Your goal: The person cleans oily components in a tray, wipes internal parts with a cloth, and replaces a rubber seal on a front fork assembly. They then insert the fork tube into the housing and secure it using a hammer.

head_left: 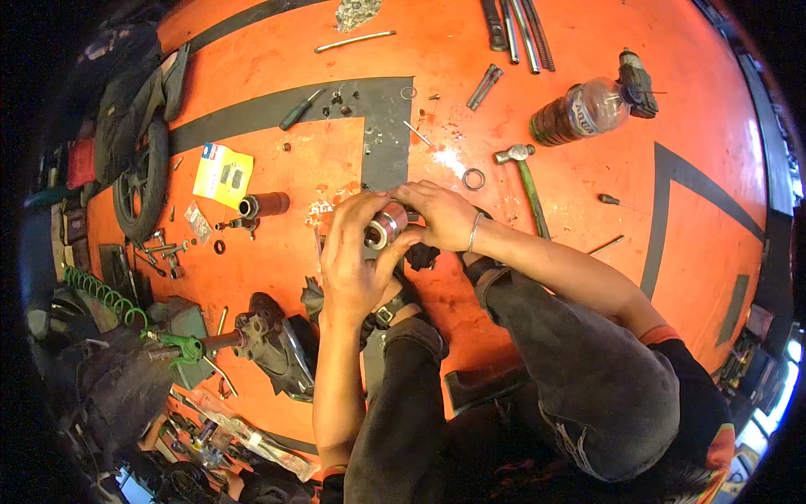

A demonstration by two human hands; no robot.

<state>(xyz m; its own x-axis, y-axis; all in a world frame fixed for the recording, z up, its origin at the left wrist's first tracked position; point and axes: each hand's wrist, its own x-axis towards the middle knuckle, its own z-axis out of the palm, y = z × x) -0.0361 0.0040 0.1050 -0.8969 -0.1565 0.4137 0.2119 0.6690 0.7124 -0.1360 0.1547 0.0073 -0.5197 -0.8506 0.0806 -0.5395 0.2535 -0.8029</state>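
Between my knees, both hands hold a shiny metal cylinder [388, 223] with a dark hole in its near end. My left hand [346, 245] curls round its left side, fingers over the top and thumb below. From the right, my right hand [438, 215] grips the far side, its thumb lying close to the open end. The cylinder's exact kind cannot be made out. Beyond my right hand a metal ring [473, 179] lies on the orange floor [319, 168], beside a green-handled ball-peen hammer [526, 181].
A plastic bottle of dark liquid [579, 113] stands far right. To the left lie a yellow packet [222, 174], a brownish tube [267, 205] and a wheel [149, 189]. A screwdriver [300, 109] lies farther off. Near left is a greasy shaft with a green clamp [189, 347].
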